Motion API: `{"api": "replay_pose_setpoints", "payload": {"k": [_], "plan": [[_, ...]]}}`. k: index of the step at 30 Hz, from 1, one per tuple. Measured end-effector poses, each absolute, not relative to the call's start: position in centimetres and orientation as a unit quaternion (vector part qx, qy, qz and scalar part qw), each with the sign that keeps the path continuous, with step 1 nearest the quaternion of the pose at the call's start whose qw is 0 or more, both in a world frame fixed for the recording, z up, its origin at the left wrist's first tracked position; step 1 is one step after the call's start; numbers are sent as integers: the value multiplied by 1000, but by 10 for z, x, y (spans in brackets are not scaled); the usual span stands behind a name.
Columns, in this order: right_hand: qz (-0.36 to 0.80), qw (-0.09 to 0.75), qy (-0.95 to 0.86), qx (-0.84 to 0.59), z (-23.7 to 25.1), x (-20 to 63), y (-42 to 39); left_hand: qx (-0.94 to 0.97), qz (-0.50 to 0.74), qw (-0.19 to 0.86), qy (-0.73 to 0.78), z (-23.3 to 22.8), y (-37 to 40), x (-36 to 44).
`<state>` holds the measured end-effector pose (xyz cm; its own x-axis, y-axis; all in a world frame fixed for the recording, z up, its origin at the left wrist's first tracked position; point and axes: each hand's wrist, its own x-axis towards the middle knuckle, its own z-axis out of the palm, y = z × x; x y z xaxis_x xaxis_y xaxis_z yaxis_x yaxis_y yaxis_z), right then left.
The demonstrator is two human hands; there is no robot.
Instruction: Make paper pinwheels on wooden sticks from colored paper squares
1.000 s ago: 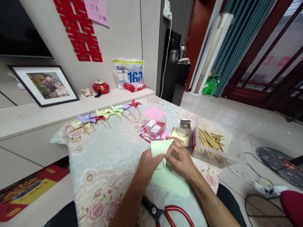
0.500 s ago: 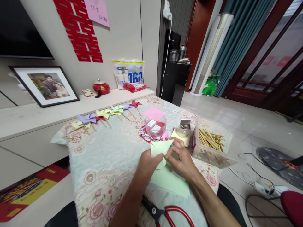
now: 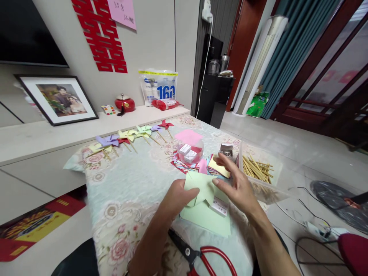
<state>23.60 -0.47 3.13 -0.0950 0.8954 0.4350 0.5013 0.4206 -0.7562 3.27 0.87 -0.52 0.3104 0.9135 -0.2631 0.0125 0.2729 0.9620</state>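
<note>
A slit piece of light green paper (image 3: 204, 184) is held between the thumb and fingers of my left hand (image 3: 179, 195). My right hand (image 3: 237, 188) is open at the paper's right side, its thumb by the edge and its fingers spread toward the small box of metal pins (image 3: 226, 151). Under both hands lies a stack of green sheets (image 3: 205, 220) with a small white box (image 3: 219, 207) on it. Scissors with red handles (image 3: 201, 257) rest on the cloth near my left forearm.
Finished paper pinwheels (image 3: 128, 135) line the table's far left edge. A round clear container (image 3: 190, 152) holds small white boxes. Yellow-topped paper squares (image 3: 217, 168) lie beside it. A clear plastic bin (image 3: 258, 184) of wooden sticks (image 3: 257, 168) stands at the right.
My right hand has let go of the paper's right edge, opened and moved right. The paper is more spread out, and the small white box now shows.
</note>
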Motion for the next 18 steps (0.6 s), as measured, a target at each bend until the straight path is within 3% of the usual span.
{"api": "replay_pose_setpoints", "payload": {"k": [4,8,18], "plan": [[253,365,-762,-472,44,231,-5,552,312,598,490,-1,7,33],[193,292,-814,-464,46,219,-6,594,328,546,492,10,3,32],[91,283,-835,-463,35,210,-2,607,419,450,503,20,1,35]]}}
